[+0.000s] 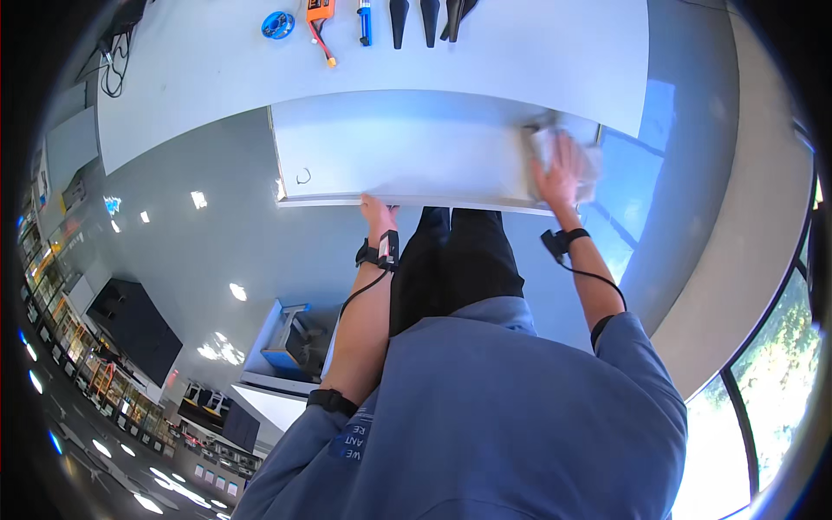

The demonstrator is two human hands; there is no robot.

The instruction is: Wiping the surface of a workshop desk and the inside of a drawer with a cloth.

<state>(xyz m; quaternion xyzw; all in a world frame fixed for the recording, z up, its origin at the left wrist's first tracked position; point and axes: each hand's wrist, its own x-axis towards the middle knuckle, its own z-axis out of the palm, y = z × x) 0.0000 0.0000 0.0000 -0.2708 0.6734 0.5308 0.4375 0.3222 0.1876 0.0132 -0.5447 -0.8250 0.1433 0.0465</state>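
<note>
White drawer (pixel 407 147), smooth, rectangular, juts from under tabletop (pixel 217 95); left hand (pixel 379 212) grips front edge. Right hand (pixel 562 172) on pale cloth (pixel 544 146) inside right end, blurred: grip I cannot tell.

Table (pixel 217 95), ring (pixel 271 26), battery (pixel 320 10), blue tool (pixel 365 24), black blades (pixel 430 22)

My left fingers (pixel 371 201) hold the front edge of a long, shallow white drawer (pixel 416 147), standing open below the broad white desk (pixel 208 87). My right fingers (pixel 565 154), blurred, lie over a crumpled whitish wad of cloth or paper (pixel 590 166) at the drawer's right end. A small black curved piece (pixel 303 176) sits near its left end. Beyond, on the desk, are a round blue spool (pixel 278 25), an orange pack with a red lead (pixel 320 10), a slim blue-and-white tool (pixel 365 24) and long black blades (pixel 430 22).
</note>
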